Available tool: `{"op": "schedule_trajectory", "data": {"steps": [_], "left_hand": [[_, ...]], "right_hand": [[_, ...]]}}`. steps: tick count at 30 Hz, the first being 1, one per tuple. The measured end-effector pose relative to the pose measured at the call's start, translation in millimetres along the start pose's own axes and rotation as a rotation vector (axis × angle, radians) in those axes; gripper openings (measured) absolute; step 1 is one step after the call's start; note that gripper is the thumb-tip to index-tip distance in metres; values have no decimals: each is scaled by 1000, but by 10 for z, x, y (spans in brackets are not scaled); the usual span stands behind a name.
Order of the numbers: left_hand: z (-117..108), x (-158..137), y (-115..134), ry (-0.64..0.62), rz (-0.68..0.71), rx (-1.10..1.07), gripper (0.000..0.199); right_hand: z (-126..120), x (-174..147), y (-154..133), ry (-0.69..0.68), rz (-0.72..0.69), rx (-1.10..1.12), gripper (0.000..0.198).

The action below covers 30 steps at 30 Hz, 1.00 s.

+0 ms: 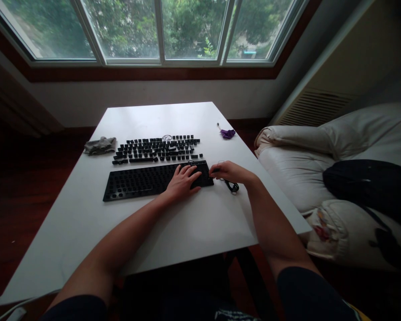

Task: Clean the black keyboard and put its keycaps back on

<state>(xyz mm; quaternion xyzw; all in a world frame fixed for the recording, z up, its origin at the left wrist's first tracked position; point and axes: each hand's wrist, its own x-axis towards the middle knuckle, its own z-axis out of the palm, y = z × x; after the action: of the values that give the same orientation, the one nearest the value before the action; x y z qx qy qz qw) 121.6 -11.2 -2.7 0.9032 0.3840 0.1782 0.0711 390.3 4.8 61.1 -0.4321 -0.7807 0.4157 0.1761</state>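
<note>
A black keyboard with its keycaps off lies on the white table. My left hand rests on its right part, fingers spread. At the keyboard's right end my right hand is closed in a pinch around a small dark thing that I cannot make out; a thin wire shows just above the fingers. Beside that hand lies a coiled black cable. Behind the keyboard, loose black keycaps stand in several rows.
A grey cloth lies at the table's left edge. Toward the far right is a purple brush-like item. A pale sofa with a black bag stands right of the table, and a window is ahead.
</note>
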Motion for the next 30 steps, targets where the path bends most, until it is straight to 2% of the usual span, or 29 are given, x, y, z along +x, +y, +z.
{"op": "schedule_trajectory", "data": {"steps": [10, 14, 18, 23, 27, 30], "left_hand": [[-23, -5, -8, -12, -1, 2, 61], [-19, -3, -3, -4, -8, -9, 61], [-31, -6, 19, 15, -13, -13, 62], [-73, 0, 40, 117, -55, -125, 64], [-96, 12, 6, 220, -108, -282, 53], [-94, 22, -34, 236, -118, -360, 48]], "right_hand": [[-40, -14, 11, -14, 21, 54, 36], [-111, -80, -20, 90, 5, 205, 38], [-47, -9, 1, 186, -21, 219, 35], [94, 108, -18, 218, -62, 264, 34], [181, 134, -100, 206, -77, 305, 35], [247, 164, -130, 193, -85, 353, 36]]}}
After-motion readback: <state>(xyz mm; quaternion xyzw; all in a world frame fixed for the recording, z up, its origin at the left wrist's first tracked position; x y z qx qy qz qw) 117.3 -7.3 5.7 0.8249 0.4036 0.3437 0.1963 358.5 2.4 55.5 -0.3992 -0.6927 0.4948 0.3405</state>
